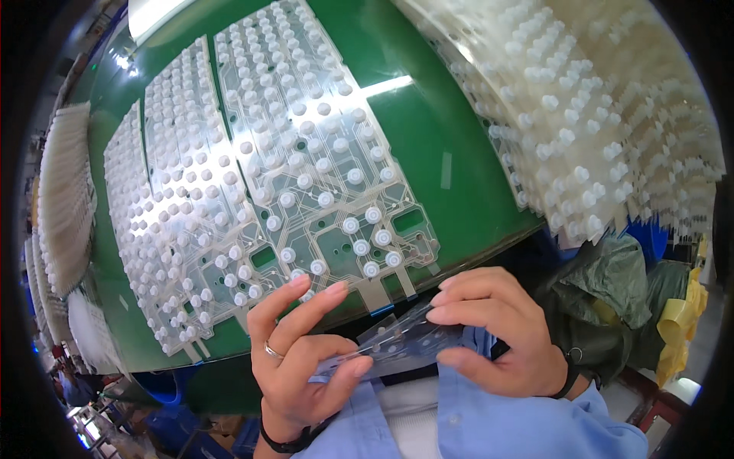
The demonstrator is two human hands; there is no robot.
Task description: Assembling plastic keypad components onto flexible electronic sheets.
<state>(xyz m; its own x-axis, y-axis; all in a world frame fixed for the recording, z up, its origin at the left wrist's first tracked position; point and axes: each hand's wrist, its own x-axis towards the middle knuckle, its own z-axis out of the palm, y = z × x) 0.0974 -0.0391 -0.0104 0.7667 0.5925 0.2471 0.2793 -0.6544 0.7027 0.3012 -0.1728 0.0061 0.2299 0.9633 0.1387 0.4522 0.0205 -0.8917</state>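
Between my hands, just off the table's near edge, is a clear thin plastic sheet (pixel 413 342) with small round spots on it. My left hand (pixel 298 356) pinches its left end between thumb and a finger, while two other fingers stretch toward the table. At the other end, the fingers and thumb of my right hand (pixel 508 333) close on the sheet. Beyond them, three translucent keyboard membranes lie side by side with rows of white rubber domes: a right one (pixel 330 200), a middle one (pixel 200 174) and a left one (pixel 131 239). The right membrane's tails reach the near edge.
The membranes lie on a glossy green table (pixel 436 145) with a curved near edge. A thick stack of domed sheets (pixel 566 138) overhangs its right side. Another stack (pixel 67 199) stands at the left. A dark plastic bag (pixel 604 283) and a yellow wrapper (pixel 683 325) are at lower right.
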